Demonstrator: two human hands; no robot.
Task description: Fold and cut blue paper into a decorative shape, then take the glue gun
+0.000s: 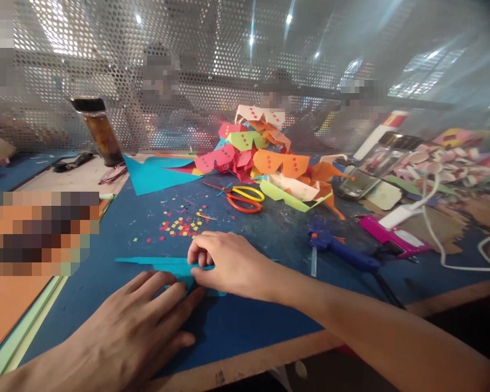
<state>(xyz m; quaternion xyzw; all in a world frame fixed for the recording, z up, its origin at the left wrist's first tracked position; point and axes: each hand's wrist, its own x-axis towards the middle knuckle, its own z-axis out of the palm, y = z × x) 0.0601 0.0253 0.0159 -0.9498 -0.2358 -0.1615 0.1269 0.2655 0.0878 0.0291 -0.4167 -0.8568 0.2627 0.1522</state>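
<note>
A folded blue paper piece (175,268), with long narrow arms to both sides, lies on the blue table in front of me. My left hand (147,313) rests on its lower left part, palm down and fingers stretched. Over its right part is my right hand (224,264), thumb and forefinger pinched together; whatever is between the fingertips is hidden. Just beyond, small red and yellow paper squares (183,226) are scattered. Scissors (245,198) with yellow and red handles lie behind them.
Folded paper glasses (281,163) are heaped at the back. A blue glue gun (343,250) and a pink device (394,237) with a white cable lie right. Coloured sheets (20,305) are stacked left. A bottle of dark drink (100,133) and a glass jar (357,174) stand farther back.
</note>
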